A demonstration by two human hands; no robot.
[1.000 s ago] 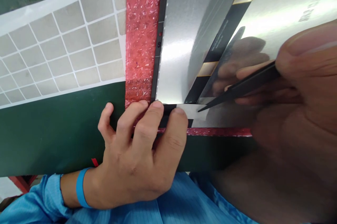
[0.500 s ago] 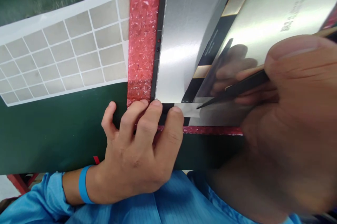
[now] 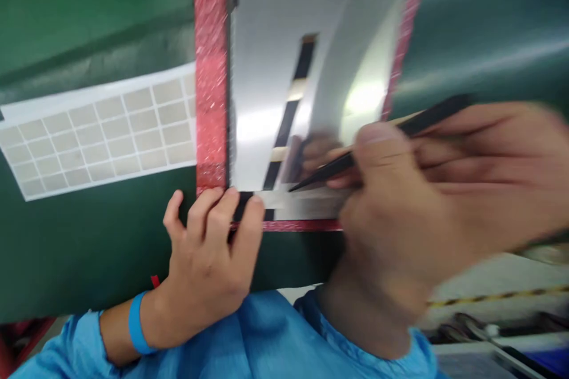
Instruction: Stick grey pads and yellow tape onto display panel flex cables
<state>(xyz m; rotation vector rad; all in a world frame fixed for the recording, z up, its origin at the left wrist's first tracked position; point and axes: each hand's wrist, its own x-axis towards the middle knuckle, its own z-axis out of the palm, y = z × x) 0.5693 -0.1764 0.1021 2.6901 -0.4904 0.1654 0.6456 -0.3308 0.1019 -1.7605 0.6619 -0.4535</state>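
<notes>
A shiny silver display panel (image 3: 258, 100) with black and gold strips lies on red bubble wrap (image 3: 211, 88). My left hand (image 3: 211, 260) rests its fingertips on the panel's lower left corner, fingers apart and curved, beside a black strip. My right hand (image 3: 400, 201), blurred by motion, is closed around black pointed tweezers (image 3: 326, 171). Their tip meets or hovers just over a pale silvery strip (image 3: 273, 198) along the panel's lower edge; contact cannot be told. The strip's left end lies by my left index finger.
A white sheet of grey square stickers (image 3: 115, 136) lies left of the bubble wrap on the green table mat (image 3: 89, 236). The mat's front edge runs near my body. Yellow-black floor tape (image 3: 498, 296) and cables show at lower right.
The view has pulled back, showing more of the panel. My left fingers stay at the corner. The tweezers' tip is nearer the left hand along the strip.
</notes>
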